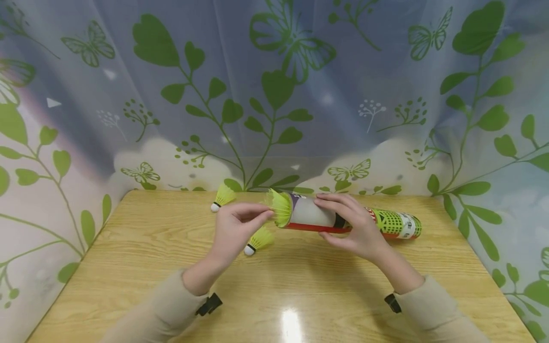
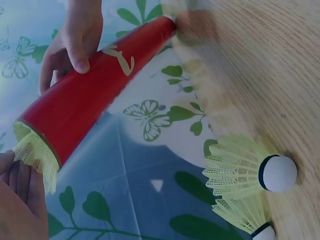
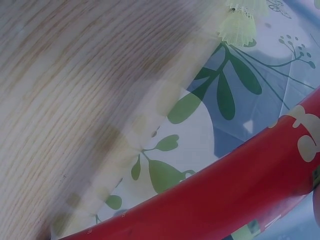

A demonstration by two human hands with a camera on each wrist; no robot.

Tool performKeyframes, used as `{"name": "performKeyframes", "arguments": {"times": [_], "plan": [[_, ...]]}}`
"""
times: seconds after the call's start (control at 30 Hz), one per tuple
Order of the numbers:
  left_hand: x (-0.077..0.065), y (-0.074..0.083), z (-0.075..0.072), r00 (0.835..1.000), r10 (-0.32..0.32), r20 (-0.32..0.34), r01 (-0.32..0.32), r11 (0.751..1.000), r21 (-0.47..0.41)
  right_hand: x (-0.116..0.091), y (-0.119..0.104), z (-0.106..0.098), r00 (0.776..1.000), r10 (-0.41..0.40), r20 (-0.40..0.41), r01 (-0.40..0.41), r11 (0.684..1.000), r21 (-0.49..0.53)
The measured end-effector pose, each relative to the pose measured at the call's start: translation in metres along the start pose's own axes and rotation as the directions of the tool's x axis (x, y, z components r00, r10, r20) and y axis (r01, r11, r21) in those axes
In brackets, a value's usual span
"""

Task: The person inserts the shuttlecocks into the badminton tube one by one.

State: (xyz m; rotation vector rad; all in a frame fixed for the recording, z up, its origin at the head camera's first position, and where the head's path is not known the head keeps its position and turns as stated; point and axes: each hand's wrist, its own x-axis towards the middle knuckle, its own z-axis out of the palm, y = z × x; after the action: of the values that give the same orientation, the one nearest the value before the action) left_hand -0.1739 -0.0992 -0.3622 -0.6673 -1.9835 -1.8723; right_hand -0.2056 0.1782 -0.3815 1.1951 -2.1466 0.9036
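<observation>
My left hand [image 1: 233, 229] pinches the skirt of a yellow shuttlecock [image 1: 280, 208] at the mouth of a long shuttlecock tube [image 1: 312, 214]. Its cork end is hidden inside the tube, while the flared skirt sticks out. Around the tube's middle, my right hand [image 1: 358, 226] grips with the thumb on the near side and fingers over the top. In the left wrist view the tube shows a red side [image 2: 85, 102] with a pale figure printed on it, and its far end tilts down to the table.
Two more yellow shuttlecocks with white heads lie on the wooden table [image 1: 171, 238]: one [image 1: 222, 197] behind my left hand, another [image 1: 259, 239] just in front of the tube's mouth. A leaf-and-butterfly patterned curtain [image 1: 231, 85] borders the table at the back and sides.
</observation>
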Motion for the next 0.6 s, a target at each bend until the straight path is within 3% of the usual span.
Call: {"name": "performKeyframes", "arguments": {"times": [0.17, 0.6], "plan": [[0.0005, 0.0024, 0.0050, 0.999, 0.031, 0.036, -0.032, 0.999, 0.032, 0.0001, -0.0012, -0.0009, 1.000, 0.005, -0.003, -0.005, 1.000, -0.004], [0.0042, 0.0029, 0.0084, 0.996, -0.009, 0.083, 0.004, 0.998, 0.067, -0.0007, 0.0003, -0.0001, 1.000, -0.001, -0.017, 0.002, 1.000, 0.011]]}}
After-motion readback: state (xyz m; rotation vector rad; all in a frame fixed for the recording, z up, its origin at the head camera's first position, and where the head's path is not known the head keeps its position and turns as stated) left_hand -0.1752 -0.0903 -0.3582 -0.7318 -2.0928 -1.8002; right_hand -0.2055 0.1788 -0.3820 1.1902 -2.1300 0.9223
